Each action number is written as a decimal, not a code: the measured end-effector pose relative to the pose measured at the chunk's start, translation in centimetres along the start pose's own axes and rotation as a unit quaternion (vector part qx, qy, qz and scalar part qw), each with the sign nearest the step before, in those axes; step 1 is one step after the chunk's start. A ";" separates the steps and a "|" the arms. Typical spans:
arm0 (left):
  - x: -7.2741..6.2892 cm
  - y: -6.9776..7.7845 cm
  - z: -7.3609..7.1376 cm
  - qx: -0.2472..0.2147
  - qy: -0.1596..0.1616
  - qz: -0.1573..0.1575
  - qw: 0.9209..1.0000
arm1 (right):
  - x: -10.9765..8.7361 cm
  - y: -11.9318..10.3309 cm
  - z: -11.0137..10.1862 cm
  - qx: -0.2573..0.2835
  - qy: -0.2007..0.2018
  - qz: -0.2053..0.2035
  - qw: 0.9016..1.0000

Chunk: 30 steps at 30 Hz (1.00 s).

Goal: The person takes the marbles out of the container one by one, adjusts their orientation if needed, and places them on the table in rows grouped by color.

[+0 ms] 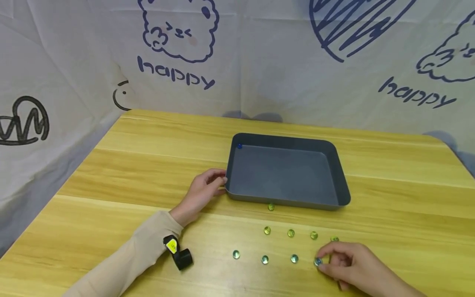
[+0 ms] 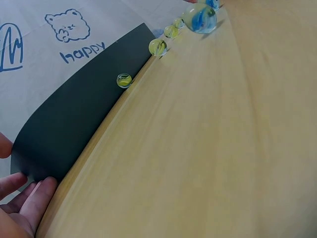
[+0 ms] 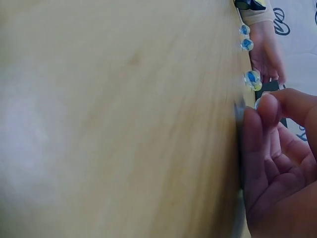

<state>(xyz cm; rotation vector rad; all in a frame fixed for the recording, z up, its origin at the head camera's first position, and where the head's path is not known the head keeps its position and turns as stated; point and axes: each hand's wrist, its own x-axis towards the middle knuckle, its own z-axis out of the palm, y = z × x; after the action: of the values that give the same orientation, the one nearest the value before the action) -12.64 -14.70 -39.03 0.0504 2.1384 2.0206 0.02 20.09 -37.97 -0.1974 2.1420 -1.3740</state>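
My right hand (image 1: 350,264) is low over the front right of the table and pinches a clear marble with blue in it (image 1: 318,261) between thumb and index finger. In the right wrist view that marble is mostly hidden by the fingertips. At the left front corner of a dark grey rectangular tray (image 1: 285,175), my left hand (image 1: 198,194) touches the outer wall with its fingers. A dark blue marble (image 1: 239,146) lies inside the tray's far left corner. Blue-streaked marbles, one at the left (image 1: 236,254), form a row leading to my right hand.
Yellow-green marbles, such as one in the middle (image 1: 291,233), line up behind the blue-streaked row. One more yellow-green marble (image 1: 271,207) sits right by the tray's front wall. White cloth with drawings (image 1: 259,82) hangs behind the wooden table (image 1: 167,136).
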 end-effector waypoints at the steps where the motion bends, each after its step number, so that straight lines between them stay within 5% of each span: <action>1: 0.0 0.1 0.0 0.000 0.001 -0.001 1.000 | 0.0 0.0 0.0 0.006 0.002 0.002 1.000; 9: 0.1 0.4 0.1 0.002 0.000 0.001 1.000 | 0.4 -0.1 0.3 -0.016 0.026 0.014 0.999; 30: -0.1 0.3 0.3 0.003 0.000 -0.004 1.000 | 0.4 0.5 0.2 0.008 0.011 0.016 1.000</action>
<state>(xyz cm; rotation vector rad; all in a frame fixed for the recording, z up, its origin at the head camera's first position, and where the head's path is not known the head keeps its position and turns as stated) -12.53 -14.45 -38.74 0.0433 2.1428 2.0096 -0.15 19.98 -38.63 -0.1417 2.1414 -1.3816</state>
